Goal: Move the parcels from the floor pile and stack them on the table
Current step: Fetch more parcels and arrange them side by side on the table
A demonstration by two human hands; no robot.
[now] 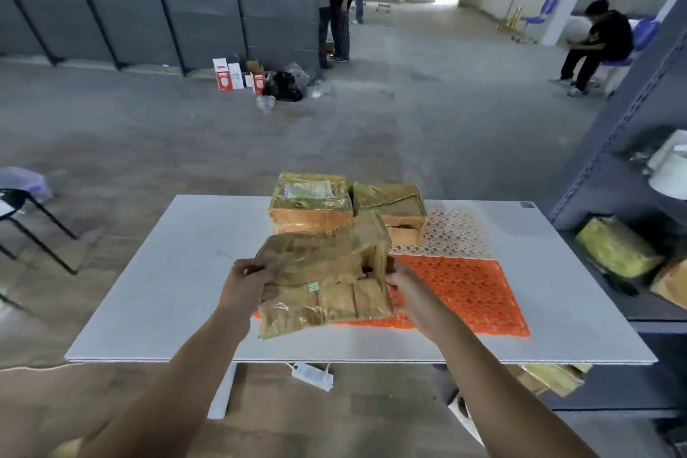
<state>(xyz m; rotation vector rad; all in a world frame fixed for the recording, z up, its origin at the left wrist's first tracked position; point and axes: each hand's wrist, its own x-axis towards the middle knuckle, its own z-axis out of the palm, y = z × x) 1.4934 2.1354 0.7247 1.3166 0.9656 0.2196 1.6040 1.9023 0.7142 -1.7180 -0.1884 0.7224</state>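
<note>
- Head view: the person stands at the near edge of the grey table [148, 290], both arms stretched out over it.
- The left hand [247, 281] grips the left edge of a tape-wrapped brown parcel [327, 271], its fingers curled over the rim.
- The right hand [409, 294] holds the parcel's right side. Its thumb lies against the edge, and the other fingers are mostly hidden behind the wrapping.
- The held parcel is tilted, far end raised. Its near end lies low over the orange bubble mat [464, 290], though I cannot tell whether it touches.
- Two parcels already sit side by side at the far edge of the table: the labelled parcel [310, 203] on the left and the plain parcel [390, 210] just beside it, next to a clear bubble sheet [453, 234].
- To me this looks like the placing step, with the parcel carried in and not yet set down.
- The next move calls for levelling it, then either laying it flat in front of the two or lifting it on top of them to make a stack. It looks soft and baggy, so it may sag unless held from both sides.
- More wrapped bundles [550, 377] show under the table's right edge, which suggests there are more to fetch.
</note>
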